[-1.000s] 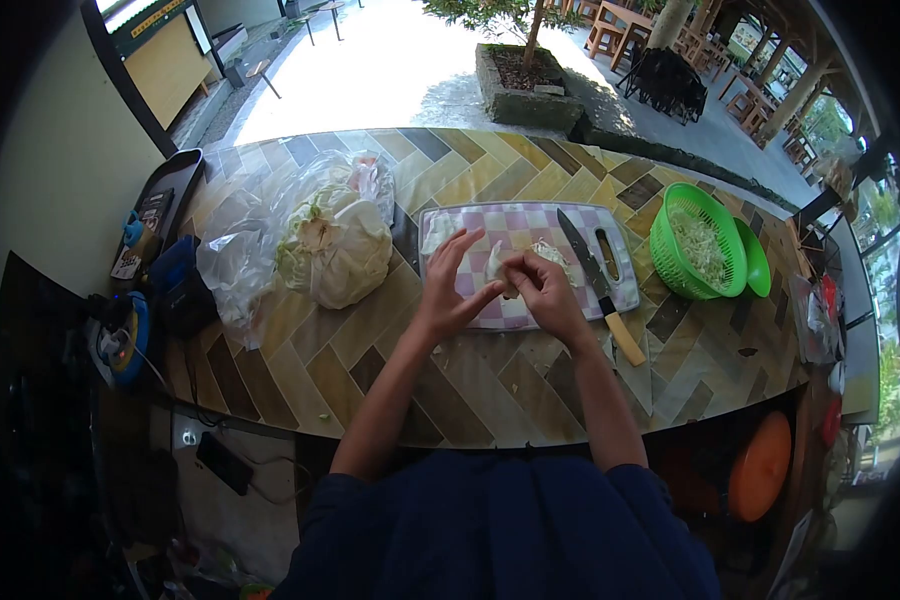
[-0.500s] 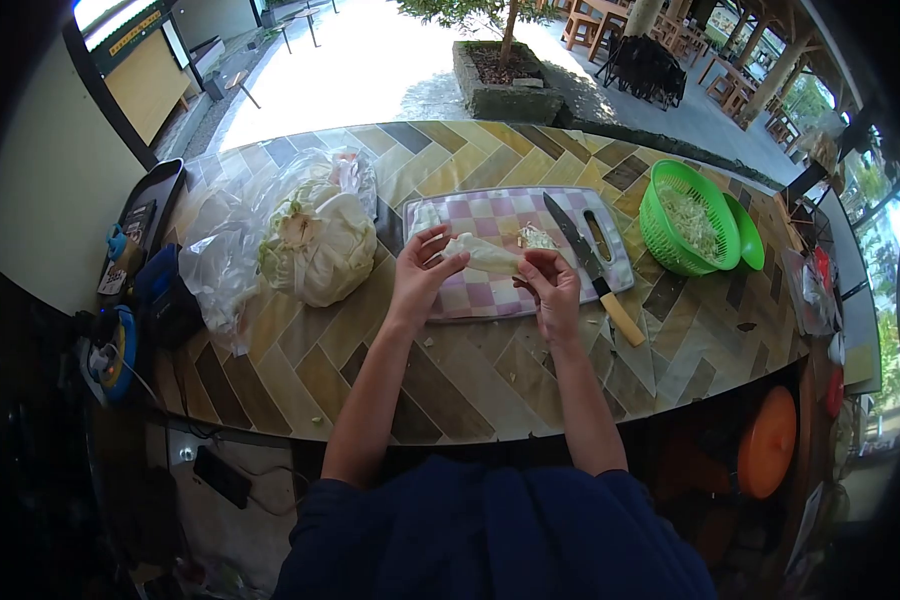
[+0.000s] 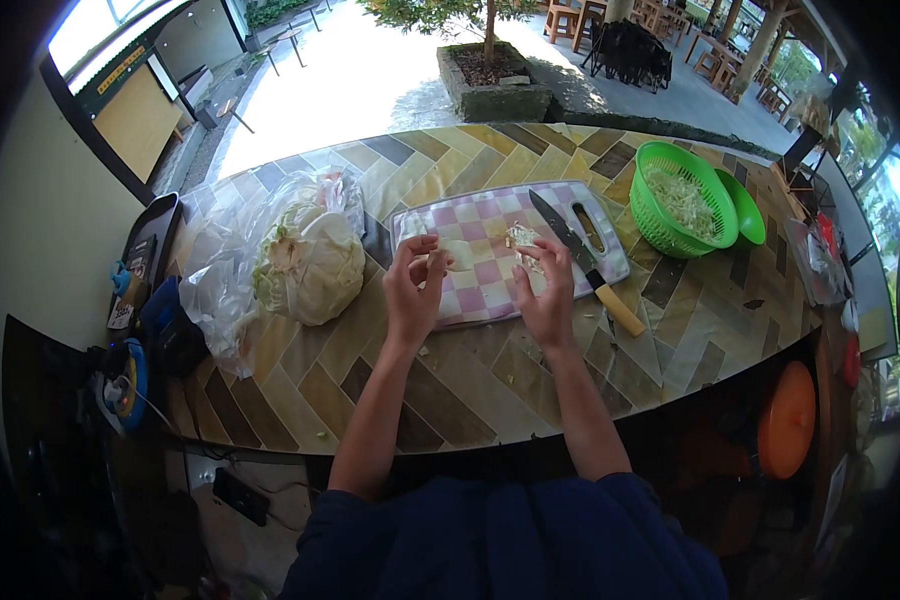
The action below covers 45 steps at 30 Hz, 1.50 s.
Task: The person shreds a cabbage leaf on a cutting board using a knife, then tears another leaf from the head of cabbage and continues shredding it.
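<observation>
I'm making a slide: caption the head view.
Left hand holding a pale piece, right hand open, above a checked cutting board bearing a knife.

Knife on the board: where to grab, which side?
I'd grip the kitchen knife by its pale handle, right hand coming from the near side: the handle overhangs the cutting board toward the person, while the blade's tip points away.

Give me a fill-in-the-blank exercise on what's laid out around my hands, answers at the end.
The knife's blade rests on the checkered ____. The colour of the basket holding shreds is ____. From where you sit or stand, the whole cabbage lies to the ____ of the knife.

Answers: cutting board; green; left.
</observation>
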{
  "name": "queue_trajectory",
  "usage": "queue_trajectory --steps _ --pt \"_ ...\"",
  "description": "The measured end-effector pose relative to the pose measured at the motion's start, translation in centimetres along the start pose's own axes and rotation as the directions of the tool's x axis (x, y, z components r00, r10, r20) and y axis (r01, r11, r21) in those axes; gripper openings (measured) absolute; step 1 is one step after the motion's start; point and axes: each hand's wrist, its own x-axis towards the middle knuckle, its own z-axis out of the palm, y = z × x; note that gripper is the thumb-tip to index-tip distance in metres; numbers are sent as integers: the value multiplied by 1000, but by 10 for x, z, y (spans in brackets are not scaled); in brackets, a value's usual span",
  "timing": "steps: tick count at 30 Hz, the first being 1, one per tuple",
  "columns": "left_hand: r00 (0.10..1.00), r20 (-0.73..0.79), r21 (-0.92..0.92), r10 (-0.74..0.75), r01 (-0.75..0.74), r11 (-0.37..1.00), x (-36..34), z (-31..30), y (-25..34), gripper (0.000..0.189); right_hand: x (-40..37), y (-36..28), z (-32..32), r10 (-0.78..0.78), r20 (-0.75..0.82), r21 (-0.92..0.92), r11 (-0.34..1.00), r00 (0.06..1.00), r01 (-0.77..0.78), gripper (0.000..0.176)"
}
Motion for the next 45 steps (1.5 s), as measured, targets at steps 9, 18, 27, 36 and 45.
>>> queue_trajectory --steps 9,18,27,36,45 --pt "986 120 -2 -117 118 993 14 23 20 32 6 31 -66 232 284 -575 818 930 -28 51" --pt "959 283 627 36 -213 750 22 25 16 45 6 48 -71 293 258 -628 775 920 -71 49" --pt "798 586 711 -137 -426 559 39 50 -3 42 3 43 -84 340 259 -608 785 904 -122 47" --pt "712 644 574 -280 -208 792 62 29 54 40 4 52 -87 292 236 -361 912 927 -196 37" --pt "683 651 621 -330 -230 749 60 6 59 49 -20 24 -77 228 501 55 954 835 -293 35"
